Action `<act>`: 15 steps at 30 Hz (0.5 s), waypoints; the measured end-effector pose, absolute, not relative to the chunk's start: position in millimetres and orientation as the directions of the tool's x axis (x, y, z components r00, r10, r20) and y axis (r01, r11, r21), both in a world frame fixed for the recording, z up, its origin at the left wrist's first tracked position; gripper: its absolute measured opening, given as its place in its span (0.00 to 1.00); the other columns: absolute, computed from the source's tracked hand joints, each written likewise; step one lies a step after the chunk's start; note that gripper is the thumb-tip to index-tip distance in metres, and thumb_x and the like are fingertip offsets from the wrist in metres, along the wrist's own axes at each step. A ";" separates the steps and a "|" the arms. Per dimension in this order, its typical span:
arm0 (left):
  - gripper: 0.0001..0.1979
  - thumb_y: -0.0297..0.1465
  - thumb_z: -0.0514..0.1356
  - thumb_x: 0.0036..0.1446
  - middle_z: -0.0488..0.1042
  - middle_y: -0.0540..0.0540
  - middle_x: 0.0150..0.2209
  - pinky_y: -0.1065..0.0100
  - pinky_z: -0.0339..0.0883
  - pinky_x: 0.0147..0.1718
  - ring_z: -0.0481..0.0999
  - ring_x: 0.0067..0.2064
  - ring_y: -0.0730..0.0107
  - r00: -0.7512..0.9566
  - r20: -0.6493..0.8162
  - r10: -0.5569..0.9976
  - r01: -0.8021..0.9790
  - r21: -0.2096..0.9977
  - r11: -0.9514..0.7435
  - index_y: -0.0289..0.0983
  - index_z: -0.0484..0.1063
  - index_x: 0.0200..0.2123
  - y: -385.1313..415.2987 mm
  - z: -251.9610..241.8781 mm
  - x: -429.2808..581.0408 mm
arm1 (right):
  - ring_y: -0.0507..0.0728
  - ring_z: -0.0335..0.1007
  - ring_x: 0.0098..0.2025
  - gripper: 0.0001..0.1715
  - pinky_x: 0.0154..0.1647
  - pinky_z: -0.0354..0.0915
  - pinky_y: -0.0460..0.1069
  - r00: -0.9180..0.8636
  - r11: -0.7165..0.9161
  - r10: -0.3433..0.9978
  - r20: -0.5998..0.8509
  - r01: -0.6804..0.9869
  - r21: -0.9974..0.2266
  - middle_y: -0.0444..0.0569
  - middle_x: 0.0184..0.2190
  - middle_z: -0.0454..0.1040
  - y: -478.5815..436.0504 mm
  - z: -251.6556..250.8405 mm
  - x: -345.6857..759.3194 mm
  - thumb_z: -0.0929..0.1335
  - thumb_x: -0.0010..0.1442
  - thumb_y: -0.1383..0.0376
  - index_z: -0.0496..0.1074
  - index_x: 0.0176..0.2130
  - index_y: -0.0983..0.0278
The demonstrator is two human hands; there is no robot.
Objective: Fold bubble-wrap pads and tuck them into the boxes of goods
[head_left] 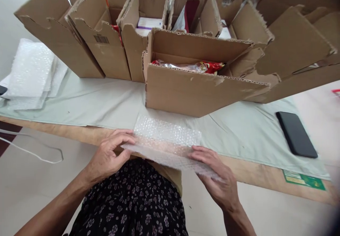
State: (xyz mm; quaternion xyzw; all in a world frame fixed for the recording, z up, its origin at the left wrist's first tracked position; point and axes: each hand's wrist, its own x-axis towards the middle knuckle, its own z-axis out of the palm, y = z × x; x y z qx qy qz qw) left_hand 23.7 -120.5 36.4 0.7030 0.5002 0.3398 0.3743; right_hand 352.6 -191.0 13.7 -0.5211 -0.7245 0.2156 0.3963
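Observation:
A sheet of clear bubble wrap lies across the table's front edge, its near part lifted and bent up. My left hand pinches its left end between thumb and fingers. At the other end, my right hand grips the sheet, fingers on top and thumb underneath. Behind the wrap stands an open cardboard box with red and clear plastic packets inside.
Several cut-open cardboard boxes line the back, holding packets and bottles. More bubble wrap is stacked at the left. A black phone lies at the right, and a green card is on the wooden edge.

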 end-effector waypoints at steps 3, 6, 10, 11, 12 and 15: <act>0.05 0.34 0.65 0.58 0.84 0.45 0.38 0.58 0.76 0.45 0.82 0.41 0.56 0.173 0.030 0.985 0.485 0.867 -0.111 0.43 0.81 0.35 -113.4 33.3 32.4 | 0.60 0.82 0.43 0.07 0.44 0.78 0.54 0.124 0.144 0.954 0.274 0.613 -0.777 0.48 0.40 0.84 -197.5 5.0 349.1 0.71 0.68 0.63 0.79 0.46 0.57; 0.11 0.36 0.65 0.58 0.81 0.48 0.33 0.59 0.75 0.44 0.80 0.36 0.60 0.107 0.058 0.993 0.551 0.827 -0.108 0.41 0.80 0.43 -105.5 23.3 40.1 | 0.59 0.81 0.40 0.18 0.46 0.77 0.56 0.296 -0.010 0.921 0.253 0.668 -0.744 0.50 0.41 0.82 -199.5 -8.0 344.2 0.72 0.68 0.58 0.76 0.55 0.59; 0.17 0.34 0.60 0.63 0.79 0.49 0.32 0.59 0.74 0.45 0.79 0.35 0.63 0.193 0.142 0.971 0.680 0.694 -0.237 0.38 0.77 0.54 -100.1 14.8 44.2 | 0.62 0.78 0.47 0.32 0.55 0.72 0.62 0.240 0.017 0.903 0.357 0.808 -0.588 0.50 0.41 0.80 -197.1 -14.4 342.7 0.71 0.68 0.59 0.65 0.68 0.59; 0.18 0.33 0.60 0.63 0.79 0.49 0.33 0.59 0.74 0.45 0.79 0.36 0.63 0.214 0.164 0.963 0.706 0.655 -0.268 0.38 0.75 0.56 -100.1 14.3 43.7 | 0.63 0.77 0.49 0.34 0.55 0.71 0.62 0.218 0.030 0.900 0.377 0.833 -0.553 0.50 0.42 0.80 -196.6 -13.9 343.8 0.71 0.68 0.59 0.63 0.69 0.59; 0.19 0.33 0.59 0.64 0.79 0.49 0.34 0.60 0.74 0.44 0.79 0.36 0.63 0.232 0.181 0.956 0.727 0.620 -0.294 0.37 0.74 0.57 -100.6 14.3 42.7 | 0.63 0.76 0.51 0.34 0.55 0.71 0.62 0.200 0.038 0.897 0.394 0.853 -0.520 0.52 0.45 0.80 -196.1 -12.9 345.3 0.71 0.68 0.59 0.63 0.69 0.59; 0.19 0.33 0.60 0.65 0.79 0.47 0.36 0.60 0.75 0.42 0.79 0.36 0.63 0.258 0.238 0.936 0.765 0.542 -0.348 0.34 0.73 0.58 -103.3 15.5 37.4 | 0.65 0.73 0.58 0.26 0.58 0.69 0.63 0.156 0.063 0.887 0.436 0.892 -0.448 0.56 0.54 0.78 -193.6 -9.4 352.1 0.70 0.69 0.59 0.68 0.63 0.59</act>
